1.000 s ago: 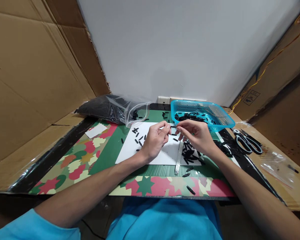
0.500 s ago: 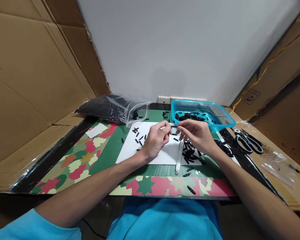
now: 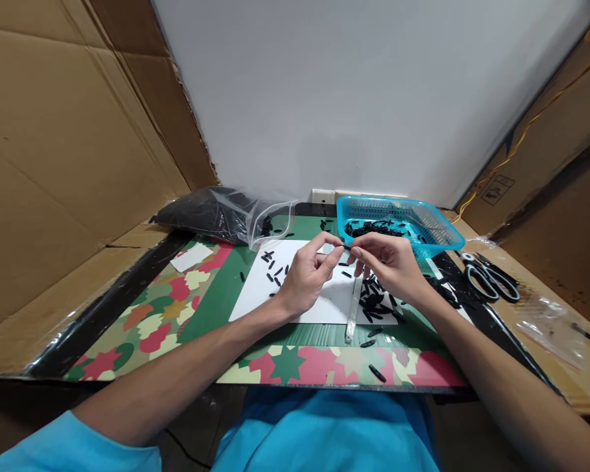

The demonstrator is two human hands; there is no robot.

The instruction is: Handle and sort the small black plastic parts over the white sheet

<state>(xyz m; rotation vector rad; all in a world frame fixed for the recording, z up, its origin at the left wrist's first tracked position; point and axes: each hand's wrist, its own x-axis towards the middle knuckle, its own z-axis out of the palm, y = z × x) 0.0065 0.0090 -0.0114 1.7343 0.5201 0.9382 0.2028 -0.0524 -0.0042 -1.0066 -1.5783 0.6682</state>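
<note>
Between my fingertips is a small dark stick-like piece (image 3: 345,247), held above a white sheet (image 3: 248,298). My left hand (image 3: 309,272) pinches its left end with thumb and forefinger. At the other end, my right hand (image 3: 386,262) pinches it too; most of the piece is covered by fingers. Several loose black pieces (image 3: 372,305) lie heaped on the sheet's right part, below my right hand. Others (image 3: 274,269) are scattered left of my left hand. A narrow pale strip (image 3: 353,314) lies across the sheet's front edge.
A blue plastic basket (image 3: 440,229) with many black pieces stands behind my right hand. At the back left lies a clear zip bag (image 3: 211,213) full of dark material. Scissors (image 3: 489,278) and a small clear bag (image 3: 553,328) rest at right. Cardboard walls (image 3: 69,131) flank the table.
My left thumb and fingers have shifted along the small piece, closer to my right fingertips, so less of it shows. The surrounding things have not moved.
</note>
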